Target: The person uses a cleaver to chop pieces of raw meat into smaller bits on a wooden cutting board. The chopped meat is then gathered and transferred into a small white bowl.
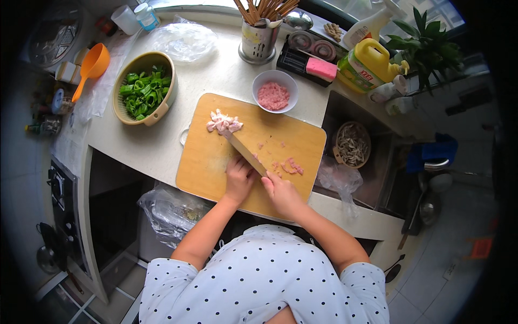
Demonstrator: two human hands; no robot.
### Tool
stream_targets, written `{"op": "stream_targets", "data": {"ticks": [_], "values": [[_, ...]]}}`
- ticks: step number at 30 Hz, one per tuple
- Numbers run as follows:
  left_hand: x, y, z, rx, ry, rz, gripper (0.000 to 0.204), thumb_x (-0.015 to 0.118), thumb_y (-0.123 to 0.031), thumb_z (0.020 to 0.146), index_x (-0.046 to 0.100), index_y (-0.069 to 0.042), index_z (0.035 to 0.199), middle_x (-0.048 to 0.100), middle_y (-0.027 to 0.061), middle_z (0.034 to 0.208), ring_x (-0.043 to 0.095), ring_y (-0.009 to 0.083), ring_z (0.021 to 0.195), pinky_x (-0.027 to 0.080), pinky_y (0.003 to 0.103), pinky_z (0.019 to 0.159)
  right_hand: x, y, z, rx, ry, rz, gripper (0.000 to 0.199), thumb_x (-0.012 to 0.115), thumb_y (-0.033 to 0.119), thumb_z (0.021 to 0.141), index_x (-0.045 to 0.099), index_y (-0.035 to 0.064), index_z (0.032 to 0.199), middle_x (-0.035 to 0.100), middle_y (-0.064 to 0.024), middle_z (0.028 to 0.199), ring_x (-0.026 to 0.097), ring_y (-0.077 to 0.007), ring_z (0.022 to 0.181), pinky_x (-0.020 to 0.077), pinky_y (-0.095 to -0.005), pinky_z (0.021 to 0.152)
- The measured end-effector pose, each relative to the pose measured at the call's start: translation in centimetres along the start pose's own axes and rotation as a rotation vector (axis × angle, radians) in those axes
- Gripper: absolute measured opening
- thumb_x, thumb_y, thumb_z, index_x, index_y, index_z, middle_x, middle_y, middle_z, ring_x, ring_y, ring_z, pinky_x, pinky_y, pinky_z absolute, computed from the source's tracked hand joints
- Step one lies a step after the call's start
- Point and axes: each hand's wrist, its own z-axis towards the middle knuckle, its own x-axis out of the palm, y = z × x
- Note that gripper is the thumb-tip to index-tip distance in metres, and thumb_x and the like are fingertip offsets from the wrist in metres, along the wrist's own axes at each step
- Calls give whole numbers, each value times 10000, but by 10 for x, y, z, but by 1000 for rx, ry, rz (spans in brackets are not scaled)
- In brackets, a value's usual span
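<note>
From my remote post, I judge the meat cutting to be partway through. The wooden cutting board lies on the table, directly in front of me, and the knife slants across its middle. My right hand has its grip clenched around the knife's near end. My left hand rests on the board just left of the blade, fingers curled; I cannot tell whether its grip holds anything.

What looks done: pink minced meat sits in a small white bowl at the board's far edge, and green peppers, already cut up, fill a beige colander on the far left. In the sink on the right, a round basket holds pale strips, which also look cut.

What seems left: a small heap of pale meat lies on the far left of the board, in chunks coarser than the mince, with the knife's far end reaching it. Pink scraps are scattered right of the blade, not yet gathered into the bowl.
</note>
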Motion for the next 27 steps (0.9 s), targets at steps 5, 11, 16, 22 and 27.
{"op": "stream_targets", "data": {"ticks": [5,11,16,22,27], "values": [[-14,-16,5,34,-87,-73,253,739,-45,719,673,-28,963,651,87,992,586,292,1002,464,395,848,-18,-27,-17,87,-2,158,400,430,357,1000,609,2,1047,630,-297,867,609,-473,826,487,-505,747],[-10,-6,-3,110,-13,-32,224,728,-11,732,669,-10,948,632,115,1028,581,306,1020,461,404,864,-29,-19,-44,23,33,90,398,430,354,1000,610,5,1061,635,-286,866,604,-477,822,487,-501,736],[-5,-4,-3,72,-15,-32,203,704,-1,755,668,-2,955,624,135,1042,574,326,1056,462,415,878,-31,-17,-45,23,62,-25,389,440,350,997,605,5,1071,639,-282,858,608,-472,809,489,-508,727],[1,2,-5,90,27,-23,283,690,-6,731,650,5,1011,630,155,1077,573,360,1078,448,437,904,1,6,5,8,82,7,423,425,385,998,602,9,1076,644,-276,885,606,-481,830,486,-519,737],[-19,-9,-6,104,61,-27,289,725,-55,730,646,-26,1006,617,131,1113,564,329,1057,449,437,877,-11,-21,-13,38,8,125,438,397,377,1008,592,-15,999,627,-289,867,594,-480,856,471,-502,741]]}}
